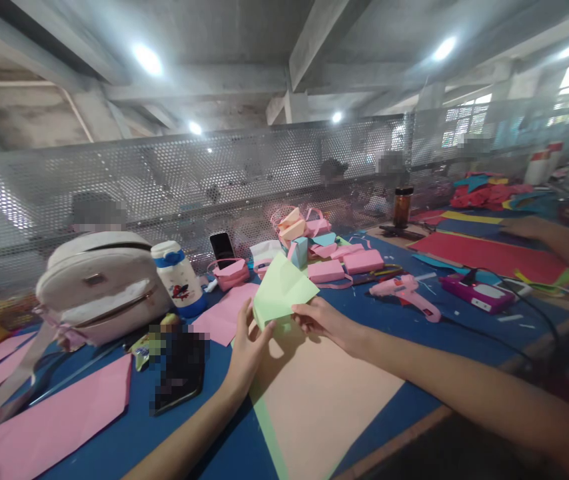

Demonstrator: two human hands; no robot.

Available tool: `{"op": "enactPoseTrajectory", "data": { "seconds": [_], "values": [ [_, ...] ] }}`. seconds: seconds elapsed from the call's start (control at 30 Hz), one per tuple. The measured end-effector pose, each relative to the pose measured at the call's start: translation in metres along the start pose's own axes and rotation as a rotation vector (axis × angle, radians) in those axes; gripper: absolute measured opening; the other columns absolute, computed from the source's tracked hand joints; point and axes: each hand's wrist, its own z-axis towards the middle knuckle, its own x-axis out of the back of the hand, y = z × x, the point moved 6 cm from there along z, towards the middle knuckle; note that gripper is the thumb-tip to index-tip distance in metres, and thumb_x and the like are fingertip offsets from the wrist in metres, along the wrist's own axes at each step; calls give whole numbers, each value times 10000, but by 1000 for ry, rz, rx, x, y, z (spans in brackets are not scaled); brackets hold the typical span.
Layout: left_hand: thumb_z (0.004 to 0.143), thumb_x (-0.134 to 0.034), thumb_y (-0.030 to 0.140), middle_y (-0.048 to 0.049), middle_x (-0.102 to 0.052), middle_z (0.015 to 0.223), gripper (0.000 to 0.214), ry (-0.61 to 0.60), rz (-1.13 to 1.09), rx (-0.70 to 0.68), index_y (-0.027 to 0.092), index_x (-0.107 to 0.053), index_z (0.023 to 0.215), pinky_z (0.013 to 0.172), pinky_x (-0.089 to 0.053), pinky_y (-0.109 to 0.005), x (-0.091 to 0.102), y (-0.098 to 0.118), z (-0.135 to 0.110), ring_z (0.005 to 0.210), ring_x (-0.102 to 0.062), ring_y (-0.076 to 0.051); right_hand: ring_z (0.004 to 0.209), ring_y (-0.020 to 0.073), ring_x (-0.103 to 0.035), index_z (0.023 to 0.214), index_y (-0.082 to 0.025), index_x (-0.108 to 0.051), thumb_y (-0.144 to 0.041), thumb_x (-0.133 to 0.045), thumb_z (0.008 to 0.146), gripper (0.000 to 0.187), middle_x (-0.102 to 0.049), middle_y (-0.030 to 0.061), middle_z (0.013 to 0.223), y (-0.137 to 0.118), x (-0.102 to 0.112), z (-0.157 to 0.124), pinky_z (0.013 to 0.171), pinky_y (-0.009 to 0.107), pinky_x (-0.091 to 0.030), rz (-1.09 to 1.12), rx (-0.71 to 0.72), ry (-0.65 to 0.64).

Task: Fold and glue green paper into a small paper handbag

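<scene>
A light green sheet of paper (284,290), creased and partly folded, is held up in both hands at the middle of the view. My left hand (252,337) grips its lower left edge, thumb toward the front. At the lower right edge, the fingers of my right hand (322,320) pinch the paper. Beneath the hands lies a large peach sheet (329,393), with a green sheet (270,427) showing along its left side. A pink sheet (227,313) rests just left of the held paper.
Behind stand small pink paper bags (327,270). Rightward lie a pink glue gun (407,293), a purple device (477,291) with cables, red sheets (489,253) and another person's arm (554,240). Leftward are a white backpack (104,287), a bottle (179,280), a phone (179,373) and pink paper (59,420).
</scene>
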Motion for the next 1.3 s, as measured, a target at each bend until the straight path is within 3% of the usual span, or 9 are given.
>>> {"op": "enactPoseTrajectory", "data": {
  "seconds": [0.53, 0.7, 0.93, 1.1, 1.3],
  "values": [
    [817, -692, 535, -121, -446, 1530, 692, 33, 22, -21, 292, -412, 1402, 1090, -451, -482, 2, -5, 1, 1376, -476, -334, 486, 68, -442, 671, -172, -597, -342, -769, 676, 242, -543, -43, 584, 1, -2, 3, 461, 207, -324, -64, 25, -24],
    [796, -722, 509, -107, -445, 1513, 724, 32, 42, -60, 286, -403, 1407, 1164, -358, -494, 3, 0, 0, 1418, -409, -323, 497, 69, -471, 719, -175, -584, -319, -746, 680, 220, -568, -36, 632, 2, -1, 2, 467, 201, -345, -70, 13, -9],
    [770, -762, 392, -110, -392, 1513, 831, 54, 252, -258, 267, -346, 1478, 1214, -257, -494, 5, 19, -4, 1463, -308, -314, 488, 75, -436, 680, -178, -562, -285, -734, 701, 204, -540, -36, 584, 5, 3, 3, 450, 201, -316, -107, 27, 18],
    [735, -800, 355, -115, -380, 1517, 916, 52, 303, -330, 276, -315, 1508, 1206, -270, -500, 5, 25, -6, 1458, -310, -332, 549, 99, -498, 650, -186, -566, -286, -730, 715, 203, -557, -27, 586, 1, 13, 10, 515, 208, -387, -136, 89, 71],
    [882, -676, 337, -92, -324, 1575, 720, 7, 275, -415, 317, -314, 1504, 1197, -305, -489, 1, 34, -11, 1449, -338, -291, 572, 113, -542, 812, -197, -620, -244, -659, 742, 92, -601, -39, 636, -6, 29, 25, 540, 208, -411, -133, 136, 142]
  ]
}}
